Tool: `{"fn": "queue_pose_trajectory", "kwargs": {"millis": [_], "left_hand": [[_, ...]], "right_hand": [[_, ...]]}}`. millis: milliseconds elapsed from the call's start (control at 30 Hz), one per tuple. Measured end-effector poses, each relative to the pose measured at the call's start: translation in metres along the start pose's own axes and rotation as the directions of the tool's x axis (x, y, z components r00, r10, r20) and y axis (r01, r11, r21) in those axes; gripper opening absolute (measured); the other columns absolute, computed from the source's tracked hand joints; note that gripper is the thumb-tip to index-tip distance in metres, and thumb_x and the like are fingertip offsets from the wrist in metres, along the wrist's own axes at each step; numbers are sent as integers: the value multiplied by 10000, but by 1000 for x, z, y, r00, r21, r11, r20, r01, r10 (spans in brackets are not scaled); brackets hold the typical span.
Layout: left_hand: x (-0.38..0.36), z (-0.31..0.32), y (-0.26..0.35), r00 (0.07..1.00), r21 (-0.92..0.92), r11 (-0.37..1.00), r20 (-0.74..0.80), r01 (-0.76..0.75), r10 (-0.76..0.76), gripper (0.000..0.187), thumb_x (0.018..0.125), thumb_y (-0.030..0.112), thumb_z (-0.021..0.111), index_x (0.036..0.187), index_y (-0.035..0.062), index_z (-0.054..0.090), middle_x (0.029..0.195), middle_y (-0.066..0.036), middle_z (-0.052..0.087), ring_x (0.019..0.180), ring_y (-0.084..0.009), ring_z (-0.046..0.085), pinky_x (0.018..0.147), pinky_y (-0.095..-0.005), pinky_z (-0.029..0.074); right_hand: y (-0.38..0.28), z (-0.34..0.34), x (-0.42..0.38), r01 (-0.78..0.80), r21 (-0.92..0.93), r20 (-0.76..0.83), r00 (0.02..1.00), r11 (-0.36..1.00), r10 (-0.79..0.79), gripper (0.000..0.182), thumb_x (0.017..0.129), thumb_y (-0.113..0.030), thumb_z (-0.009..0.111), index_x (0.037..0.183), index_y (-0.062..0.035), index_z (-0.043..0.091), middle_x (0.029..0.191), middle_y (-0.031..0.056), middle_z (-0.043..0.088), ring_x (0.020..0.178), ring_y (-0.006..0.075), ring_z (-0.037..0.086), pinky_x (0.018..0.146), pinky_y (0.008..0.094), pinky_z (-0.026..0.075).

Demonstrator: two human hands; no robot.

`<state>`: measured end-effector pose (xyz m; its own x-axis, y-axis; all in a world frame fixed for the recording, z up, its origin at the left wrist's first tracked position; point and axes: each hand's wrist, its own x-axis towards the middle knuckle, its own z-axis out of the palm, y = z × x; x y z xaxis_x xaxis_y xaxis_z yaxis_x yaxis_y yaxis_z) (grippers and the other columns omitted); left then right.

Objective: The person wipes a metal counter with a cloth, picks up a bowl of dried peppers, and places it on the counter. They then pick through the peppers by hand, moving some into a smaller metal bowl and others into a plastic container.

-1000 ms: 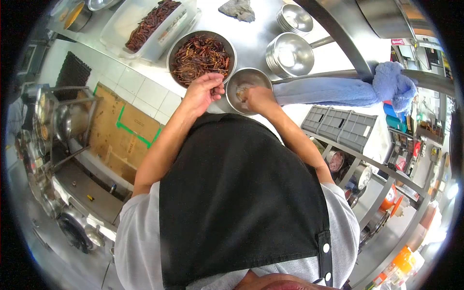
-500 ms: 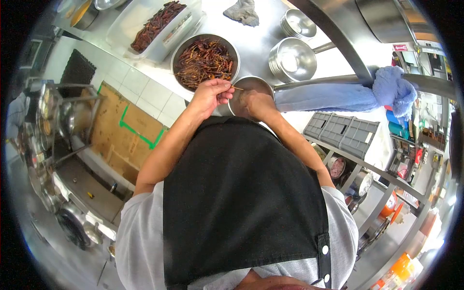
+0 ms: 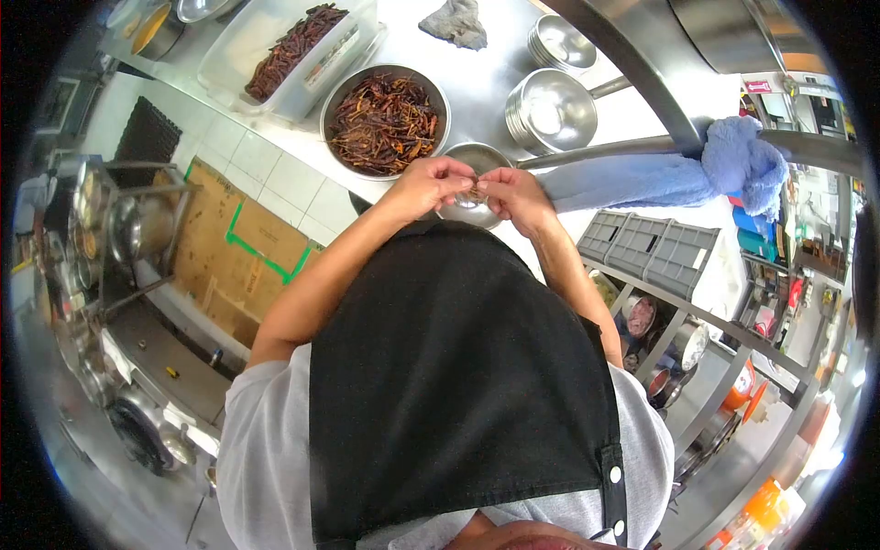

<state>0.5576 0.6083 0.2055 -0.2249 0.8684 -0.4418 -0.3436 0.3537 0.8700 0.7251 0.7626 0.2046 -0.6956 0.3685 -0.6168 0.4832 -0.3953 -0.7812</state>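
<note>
My left hand (image 3: 424,191) and my right hand (image 3: 518,197) meet fingertip to fingertip, both pinching a small brown piece, which looks like a dried chilli (image 3: 476,189). The fingers mostly cover it. Below them stands a small metal bowl (image 3: 470,213), partly hidden by the hands; some small bits seem to lie in it. Just beyond my left hand is a larger round metal bowl (image 3: 446,137) full of dark red and brown dried chillies (image 3: 385,124).
A clear plastic tub (image 3: 316,92) holds more dark dried pods at the back left. A grey cloth (image 3: 456,24), stacked metal pans (image 3: 550,112) and stacked bowls (image 3: 564,44) stand farther back. A blue towel (image 3: 632,181) hangs on a metal rail at right, above grey crates (image 3: 649,252).
My right hand has risen out of the small bowl to meet my left hand. My left hand has shifted right, over the bowl, bringing the thin piece it held between both sets of fingertips.
</note>
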Motion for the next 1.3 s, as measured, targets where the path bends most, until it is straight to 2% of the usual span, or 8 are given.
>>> {"fn": "queue_pose_trajectory", "kwargs": {"millis": [167, 367, 533, 700, 833, 967, 1067, 1300], "left_hand": [[8, 0, -11, 998, 34, 998, -27, -53, 54, 160, 930, 145, 726, 1043, 32, 709, 846, -13, 681, 655, -58, 531, 550, -215, 407], [-28, -71, 35, 954, -359, 908, -275, -216, 119, 18, 930, 69, 657, 916, 70, 668, 776, -26, 647, 582, -74, 502, 460, -215, 324], [-54, -194, 137, 657, 172, 891, -620, -419, 429, 124, 959, 115, 575, 944, 40, 673, 876, -49, 681, 691, -81, 498, 588, -233, 355], [-26, -273, 142, 663, 917, 389, -242, -81, 708, 283, 955, 202, 647, 1111, -22, 720, 1026, -142, 748, 952, -333, 677, 939, -415, 514], [-26, -262, 130, 399, 976, 166, -97, -142, 912, 311, 913, 223, 715, 1109, -18, 724, 1158, -215, 724, 1131, -473, 626, 1152, -514, 403], [-52, -230, 118, 180, 938, 187, -138, -291, 974, 207, 914, 117, 712, 1077, -10, 721, 1040, -169, 729, 1006, -373, 679, 960, -439, 538], [-76, -204, 98, 417, 702, 524, -342, -483, 842, 179, 936, 89, 698, 1082, -14, 710, 968, -106, 725, 875, -241, 692, 784, -344, 560], [-8, -178, 53, 942, 63, 969, -230, -237, 246, 268, 967, 199, 711, 1120, -21, 732, 936, -48, 728, 754, -103, 604, 678, -277, 505]], "right_hand": [[4, 13, -9, 4, 12, 2, 1000, 1000, -5, 219, 912, -205, 768, 1014, -17, 722, 756, -20, 649, 600, 36, 500, 513, 205, 343], [8, 2, -14, 84, -837, -140, 923, 541, -359, 275, 911, -281, 678, 1044, -61, 774, 1063, 199, 707, 1024, 401, 676, 923, 487, 521], [-38, 34, -2, 126, -877, -99, 897, 464, -430, 273, 921, -297, 637, 986, -69, 773, 1011, 182, 702, 978, 398, 668, 872, 503, 521], [-64, 99, 62, 360, -893, 158, 812, 270, -562, 219, 912, -268, 668, 974, -82, 766, 976, 161, 681, 954, 371, 678, 829, 500, 538], [-70, 149, 99, 316, -930, 150, 791, 187, -594, 202, 904, -247, 683, 982, -75, 752, 997, 147, 669, 915, 365, 686, 794, 479, 560], [-51, 157, 130, 285, -951, 167, 794, 116, -585, 198, 888, -217, 702, 1012, -70, 753, 983, 150, 676, 901, 364, 690, 772, 471, 563], [-55, 156, 126, 340, -915, 88, 694, 218, -714, 195, 899, -197, 726, 1021, -49, 764, 907, 147, 705, 877, 336, 700, 774, 450, 549], [-88, 147, 93, 153, -141, -235, 955, 978, -183, 207, 970, -182, 724, 1062, 2, 736, 714, -25, 589, 591, 62, 528, 511, 217, 381]]}}
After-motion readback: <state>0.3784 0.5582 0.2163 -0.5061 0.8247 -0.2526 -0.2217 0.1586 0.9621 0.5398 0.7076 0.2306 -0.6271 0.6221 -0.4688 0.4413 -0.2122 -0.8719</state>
